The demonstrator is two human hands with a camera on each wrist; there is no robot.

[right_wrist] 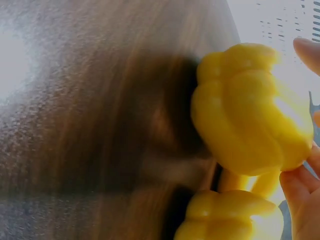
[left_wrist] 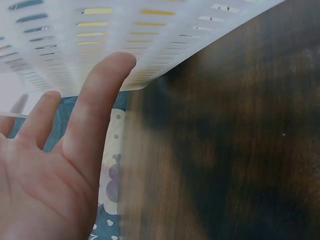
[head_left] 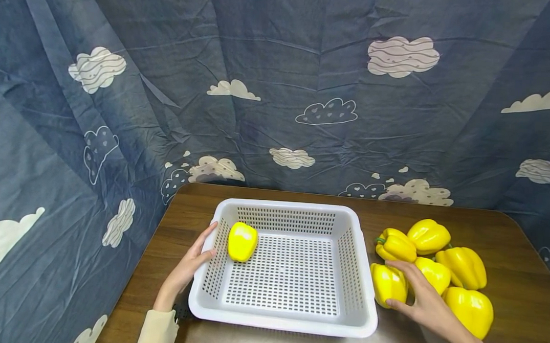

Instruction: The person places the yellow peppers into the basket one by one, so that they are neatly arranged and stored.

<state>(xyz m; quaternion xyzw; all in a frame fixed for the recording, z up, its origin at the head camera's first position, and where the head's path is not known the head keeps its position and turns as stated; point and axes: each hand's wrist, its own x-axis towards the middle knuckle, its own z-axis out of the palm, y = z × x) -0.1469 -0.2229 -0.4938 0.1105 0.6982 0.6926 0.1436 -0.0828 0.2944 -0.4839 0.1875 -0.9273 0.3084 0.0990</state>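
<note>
Head view, with both wrist views: one dark blue fabric backdrop (head_left: pixel 268 115), creased, printed with pale clouds, hung beyond both hands. One brown wood-grain table (head_left: pixel 523 290), rounded at the far corners, beneath both hands. One white perforated plastic basket (head_left: pixel 287 205), rectangular, slotted in walls and floor, standing between the hands. Left hand (head_left: pixel 188 265): digits extended, laid against the basket's side and rim; neither clenched nor grasping; the left wrist view shows its palm and one digit at the outer slotted wall. Right hand (head_left: pixel 426 303): thumb and fingers curved about a yellow bell pepper (head_left: pixel 385 286), grasping it, thumb on the side nearer the person, fingertips on the farther side; firmness of hold cannot be told. The pepper lies just right of the basket. One cream sleeve (head_left: pixel 159 330), at the left wrist. Further bell peppers, all yellow, glossy, five loose on the table: a blocky pepper (head_left: pixel 469 310) to the right of the right wrist; a ribbed pepper (head_left: pixel 464 267) farther right of the knuckles; a rounded pepper (head_left: pixel 429 236) and a stemmed pepper (head_left: pixel 397 247) beyond the fingers; a part-hidden pepper (head_left: pixel 435 273) just past the knuckles. One boxed-in pepper (head_left: pixel 242 241), inside the basket, to the right of the left hand. Smallest: one green stem (head_left: pixel 380 240), beyond the right fingertips.
</note>
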